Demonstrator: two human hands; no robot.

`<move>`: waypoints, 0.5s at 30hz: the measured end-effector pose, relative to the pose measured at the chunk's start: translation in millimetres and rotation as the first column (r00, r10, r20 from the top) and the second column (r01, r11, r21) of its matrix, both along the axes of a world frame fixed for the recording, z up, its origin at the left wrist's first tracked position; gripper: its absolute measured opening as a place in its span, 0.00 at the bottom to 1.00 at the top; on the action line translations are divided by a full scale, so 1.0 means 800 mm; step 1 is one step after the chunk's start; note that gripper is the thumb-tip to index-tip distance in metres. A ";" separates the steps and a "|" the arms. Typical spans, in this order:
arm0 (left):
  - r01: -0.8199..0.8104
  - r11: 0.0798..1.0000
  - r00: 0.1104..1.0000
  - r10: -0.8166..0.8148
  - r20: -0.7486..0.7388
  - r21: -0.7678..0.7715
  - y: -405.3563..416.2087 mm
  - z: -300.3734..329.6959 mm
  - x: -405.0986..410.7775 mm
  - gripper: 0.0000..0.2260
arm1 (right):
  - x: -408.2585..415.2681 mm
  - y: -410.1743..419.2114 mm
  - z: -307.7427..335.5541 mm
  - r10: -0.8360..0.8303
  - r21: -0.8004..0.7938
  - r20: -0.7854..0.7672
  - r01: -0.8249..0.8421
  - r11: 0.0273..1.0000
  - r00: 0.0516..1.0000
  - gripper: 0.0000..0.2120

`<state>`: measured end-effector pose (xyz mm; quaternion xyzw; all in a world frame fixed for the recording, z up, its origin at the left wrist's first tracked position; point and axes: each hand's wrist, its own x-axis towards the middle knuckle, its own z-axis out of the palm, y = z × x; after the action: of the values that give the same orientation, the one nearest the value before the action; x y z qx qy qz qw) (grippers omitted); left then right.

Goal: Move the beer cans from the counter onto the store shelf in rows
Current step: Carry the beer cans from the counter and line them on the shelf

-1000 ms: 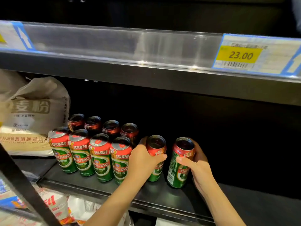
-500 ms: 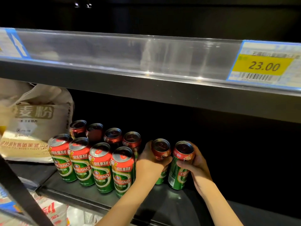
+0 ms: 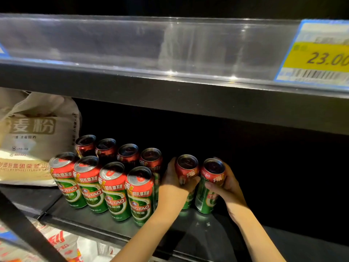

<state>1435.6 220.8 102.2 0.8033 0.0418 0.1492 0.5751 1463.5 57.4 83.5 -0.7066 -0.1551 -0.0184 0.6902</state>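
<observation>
One Tsingtao can is gripped by the left hand, another can by the right hand. Both apparently rest upright on the shelf, beside two four-can rows.

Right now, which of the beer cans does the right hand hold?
The rightmost can: the right hand grips it, beside the can in the left hand. The other eight stand untouched.

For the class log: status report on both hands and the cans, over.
Left hand holds one can, right hand holds another can. Both upright on shelf, beside two rows of four. Nothing in the way.
</observation>
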 end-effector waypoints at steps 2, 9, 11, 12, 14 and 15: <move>-0.002 0.998 1.000 0.003 0.022 -0.060 0.000 -0.008 -0.008 0.31 | 0.000 -0.002 0.006 0.028 -0.075 -0.028 -0.030 0.997 0.999 0.48; -0.005 0.962 0.967 0.074 -0.243 0.275 -0.009 -0.068 -0.038 0.19 | -0.046 -0.003 -0.061 -0.116 -0.152 -0.082 0.103 0.983 0.990 0.39; -0.014 0.950 0.965 0.095 -0.246 0.311 -0.006 -0.078 -0.034 0.19 | -0.048 0.000 -0.072 -0.162 -0.173 -0.075 0.147 0.974 0.984 0.33; -0.024 0.948 0.961 0.110 -0.255 0.316 -0.005 -0.080 -0.031 0.22 | -0.045 0.003 -0.075 -0.188 -0.170 -0.086 0.172 0.970 0.978 0.31; -0.030 0.942 0.954 0.127 -0.271 0.336 -0.004 -0.086 -0.024 0.27 | -0.045 0.010 -0.079 -0.233 -0.168 -0.089 0.216 0.962 0.968 0.27; -0.024 0.931 0.950 0.135 -0.282 0.365 -0.004 -0.089 -0.022 0.28 | -0.047 0.014 -0.079 -0.246 -0.169 -0.081 0.230 0.958 0.966 0.27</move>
<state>1417.9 217.9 30.9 0.9052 0.1344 0.0529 0.3997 1426.1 68.7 20.6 -0.7726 -0.0345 -0.0531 0.6317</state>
